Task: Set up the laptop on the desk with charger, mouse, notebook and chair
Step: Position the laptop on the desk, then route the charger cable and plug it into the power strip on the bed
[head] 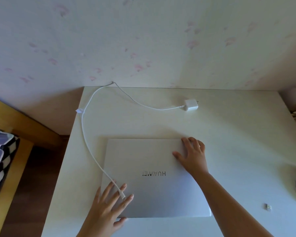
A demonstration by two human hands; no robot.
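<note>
I saw the closed laptop (pixel 154 178) lying flat on the white tabletop (pixel 229 134), long axis running left to right, its logo upside down to me. My left hand (pixel 108 207) lay spread on its near-left corner, the white cable (pixel 85 134) passing between two fingers, plug end (pixel 122 195) on the lid. My right hand (pixel 193 154) rested open on the far-right corner. The charger brick (pixel 190 104) sat near the wall, prongs pointing right; a small dongle (pixel 268 207) lay right of the laptop

One head-worn camera looks steeply down, close over the desk (pixel 229 134), facing the wall (pixel 143 40).
</note>
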